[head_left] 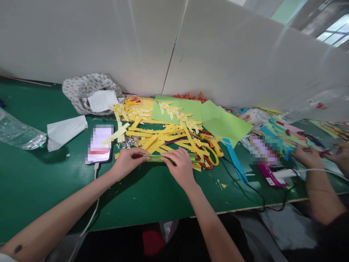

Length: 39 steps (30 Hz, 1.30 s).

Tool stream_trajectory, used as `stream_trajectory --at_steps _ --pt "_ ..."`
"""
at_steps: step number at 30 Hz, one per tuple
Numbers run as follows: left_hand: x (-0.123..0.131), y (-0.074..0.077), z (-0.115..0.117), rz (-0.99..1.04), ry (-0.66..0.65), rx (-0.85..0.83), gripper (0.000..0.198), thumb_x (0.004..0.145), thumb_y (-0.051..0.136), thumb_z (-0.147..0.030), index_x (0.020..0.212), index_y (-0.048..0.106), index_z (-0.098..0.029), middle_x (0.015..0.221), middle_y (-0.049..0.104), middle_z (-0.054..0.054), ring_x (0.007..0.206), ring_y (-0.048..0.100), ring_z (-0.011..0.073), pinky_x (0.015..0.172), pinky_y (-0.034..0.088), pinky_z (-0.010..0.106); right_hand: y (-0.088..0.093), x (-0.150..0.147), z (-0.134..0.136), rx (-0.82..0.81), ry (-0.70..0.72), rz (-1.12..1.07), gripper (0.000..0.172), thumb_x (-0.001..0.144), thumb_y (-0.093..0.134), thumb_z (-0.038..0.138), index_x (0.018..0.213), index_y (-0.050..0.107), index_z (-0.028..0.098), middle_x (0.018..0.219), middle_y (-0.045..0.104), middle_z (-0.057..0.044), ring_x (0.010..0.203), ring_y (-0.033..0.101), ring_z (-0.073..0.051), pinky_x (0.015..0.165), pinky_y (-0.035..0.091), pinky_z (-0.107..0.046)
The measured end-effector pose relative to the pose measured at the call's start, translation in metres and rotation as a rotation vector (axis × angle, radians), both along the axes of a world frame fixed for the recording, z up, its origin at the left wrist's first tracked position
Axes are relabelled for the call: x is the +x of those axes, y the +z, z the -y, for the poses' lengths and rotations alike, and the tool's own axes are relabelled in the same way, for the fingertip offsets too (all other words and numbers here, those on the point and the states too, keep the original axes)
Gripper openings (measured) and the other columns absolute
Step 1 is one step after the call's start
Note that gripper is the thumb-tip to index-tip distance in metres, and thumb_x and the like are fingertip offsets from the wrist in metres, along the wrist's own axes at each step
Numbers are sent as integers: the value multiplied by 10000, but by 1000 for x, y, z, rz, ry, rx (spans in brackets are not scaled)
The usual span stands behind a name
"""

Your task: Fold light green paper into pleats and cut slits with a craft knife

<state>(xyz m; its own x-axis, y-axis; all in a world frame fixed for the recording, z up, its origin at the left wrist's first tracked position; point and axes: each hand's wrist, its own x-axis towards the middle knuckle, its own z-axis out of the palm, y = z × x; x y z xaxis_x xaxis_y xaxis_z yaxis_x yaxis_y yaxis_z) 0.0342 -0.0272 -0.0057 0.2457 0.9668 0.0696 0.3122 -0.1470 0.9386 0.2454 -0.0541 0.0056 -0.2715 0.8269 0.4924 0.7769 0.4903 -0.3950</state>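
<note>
My left hand (127, 161) and my right hand (180, 166) rest on the green table (49, 182), both pressed onto a narrow green paper strip (154, 157) that lies flat between them. The left fingers pinch the strip's left part. The right fingers lie over its right part. Just behind the strip is a heap of yellow paper strips (160, 136) and woven yellow pieces (174, 111).
Scissors with yellow and red handles (209, 153) lie right of my hands. A phone (100, 143) with a cable sits to the left, near white tissue (65, 131) and a plastic bottle (19, 134). Green sheets (218, 120) lie behind. Another person's hands (311, 156) work at the right.
</note>
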Motion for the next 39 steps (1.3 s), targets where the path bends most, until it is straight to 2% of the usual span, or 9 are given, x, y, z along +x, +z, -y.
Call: stream_trajectory --at_steps 4,13,27,31,35,37,39 --pt "0 1 0 0 2 -22 190 732 680 -335 833 747 -188 811 749 37 687 665 146 619 520 227 -1 0 -1 49 3 -27 101 879 594 245 859 693 241 839 732 -1 804 647 -166 929 389 -390" --pt "0 0 1 6 -1 -41 197 751 670 -358 855 750 -211 894 753 40 782 681 167 701 531 255 1 0 -3 46 -6 -77 63 849 634 218 829 687 244 813 729 8 788 647 -175 872 415 -389" --pt "-1 -1 1 43 -24 -28 152 766 664 -342 805 744 -220 867 753 32 813 681 170 740 525 264 1 -1 -1 33 -13 -105 61 833 651 209 795 686 242 788 730 14 764 652 -176 885 410 -404" --pt "-1 0 1 41 -38 -23 208 756 670 -378 853 737 -206 838 735 39 744 649 158 667 495 247 3 -3 -1 4 -31 -133 80 837 641 215 780 686 247 769 725 10 758 645 -179 876 418 -403" --pt "0 2 0 -58 -90 -6 390 711 703 -378 1052 688 -190 589 585 -24 519 479 106 507 376 225 2 -4 -1 -10 -42 -174 88 841 635 223 774 687 246 763 721 7 755 641 -181 872 424 -402" --pt "1 3 0 -96 -111 -8 351 727 675 -371 1019 688 -177 548 518 -39 498 423 98 489 330 224 2 -4 -1 -20 -45 -187 89 840 636 235 770 688 250 761 721 5 753 639 -184 865 429 -403" --pt "1 3 0 -136 -118 4 228 753 637 -374 835 693 -169 548 495 -33 508 405 97 485 301 225 1 -5 -1 -24 -43 -195 88 838 641 245 765 689 251 758 722 4 749 637 -185 856 433 -402"
